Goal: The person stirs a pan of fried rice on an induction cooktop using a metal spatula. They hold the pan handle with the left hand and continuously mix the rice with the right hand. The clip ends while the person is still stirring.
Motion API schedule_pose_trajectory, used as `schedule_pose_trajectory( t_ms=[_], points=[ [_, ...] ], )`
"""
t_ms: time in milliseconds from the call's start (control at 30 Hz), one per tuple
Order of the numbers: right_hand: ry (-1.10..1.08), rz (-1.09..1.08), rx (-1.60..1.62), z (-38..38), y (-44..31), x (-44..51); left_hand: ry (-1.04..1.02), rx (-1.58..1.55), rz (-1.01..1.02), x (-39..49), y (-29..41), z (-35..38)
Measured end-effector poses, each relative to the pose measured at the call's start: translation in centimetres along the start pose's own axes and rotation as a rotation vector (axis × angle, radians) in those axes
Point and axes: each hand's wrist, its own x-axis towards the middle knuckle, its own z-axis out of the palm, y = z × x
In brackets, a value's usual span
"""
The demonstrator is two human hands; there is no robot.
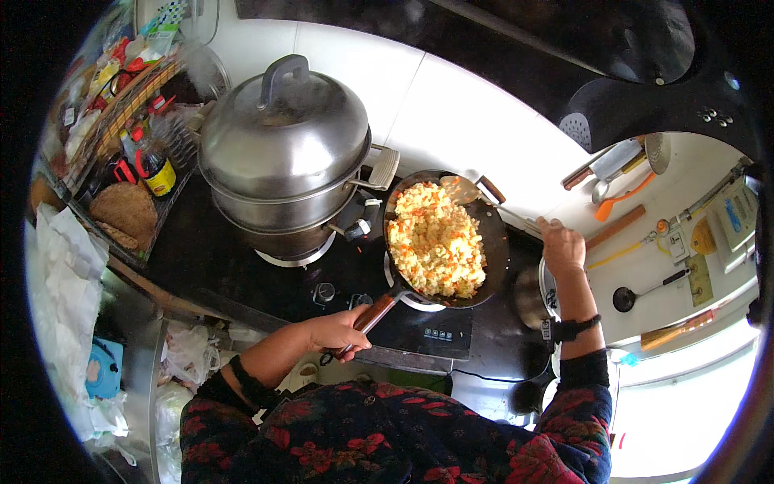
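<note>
My left hand (341,333) grips the wooden handle (376,313) of a dark wok (497,242), which sits over a burner on the black stove. Up at the right, my right hand (562,245) is closed around the handle of a metal spatula (462,189). The spatula's blade rests at the upper edge of the food, partly in it. Heaped toward the wok's left side is a yellow and white mix with small orange bits (438,242), which looks like fried rice. The far end of the spatula handle is hidden in my fist.
A lidded steel steamer pot (284,151) stands left of the wok, its side handles sticking out. Close by my right forearm is a metal pot (532,287). A wire rack (172,218) holds bottles at the left. Utensils, including a cleaver (614,158) and a ladle (626,298), hang at right.
</note>
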Motion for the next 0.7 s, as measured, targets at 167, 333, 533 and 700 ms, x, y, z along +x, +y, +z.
schedule_pose_trajectory(
  t_ms=[167, 333, 533, 700],
  points=[
    [0.244, -0.256, 0.163, 0.1, -2.2, 0.1, 0.010, 0.012, -0.006, 0.2, 0.1, 0.1],
    [0.234, -0.366, 0.281, 0.5, -2.4, -7.4, -0.005, 0.028, -0.024, 0.3, 0.1, -0.1],
    [0.161, 0.093, 0.820, 5.8, -3.7, -19.2, 0.016, 0.042, 0.000, 0.3, 0.2, -0.1],
    [-0.397, 0.544, 1.837, 7.5, -6.3, -25.1, 0.074, 0.071, -0.017, 0.5, 0.4, 0.1]
  ],
)
